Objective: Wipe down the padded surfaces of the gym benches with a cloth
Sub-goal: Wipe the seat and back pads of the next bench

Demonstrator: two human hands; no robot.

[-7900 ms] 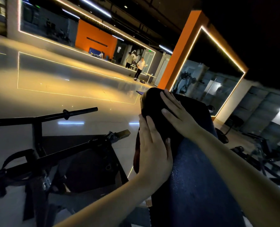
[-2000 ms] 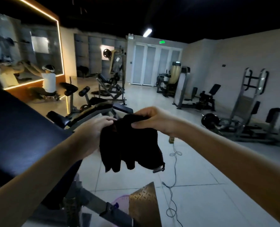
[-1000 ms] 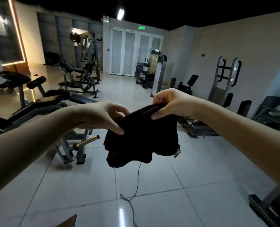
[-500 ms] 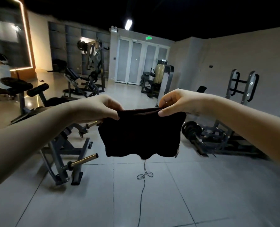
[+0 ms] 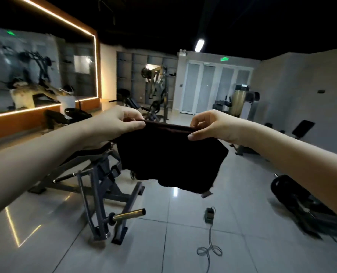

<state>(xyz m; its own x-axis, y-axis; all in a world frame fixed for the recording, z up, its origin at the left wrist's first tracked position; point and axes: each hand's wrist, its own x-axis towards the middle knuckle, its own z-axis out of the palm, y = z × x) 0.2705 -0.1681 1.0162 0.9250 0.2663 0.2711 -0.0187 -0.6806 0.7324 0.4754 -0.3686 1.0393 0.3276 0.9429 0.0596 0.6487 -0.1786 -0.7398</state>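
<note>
left hand (image 5: 120, 123): tight pinch on the top-left corner of the cloth (image 5: 171, 156), thumb closed over curled fingers.
cloth: dark, top edge pulled taut between the two pinches, the rest hanging free in the air. It touches no pad.
right hand (image 5: 212, 126): same narrow pinch on the top-right corner, thumb on the near side.

Below the left grip sits a bench (image 5: 93, 151), with a dark pad just under the wrist and a grey frame (image 5: 96, 180) beneath. A brass-coloured peg (image 5: 129, 213) sticks out low. Under the cloth's hanging edge, on the floor, a small box (image 5: 209, 214) has a cable (image 5: 210, 241) looping toward the camera.

My read: the cloth is being spread or refolded before the next pad, with no wipe contact yet.

Risks from here:
- Corner-only pinches. If either slips, the cloth drops onto the floor and picks up dirt that then goes onto the pads.
- A loose lower edge could drag over the frame or snag the peg when lowered toward the pad under the left grip.
- A step toward the bench with eyes on the cloth could catch a foot in the cable loop.
- Wiping with a flat single layer held by its corners means poor pressure. It needs bunching into a palm first.
</note>
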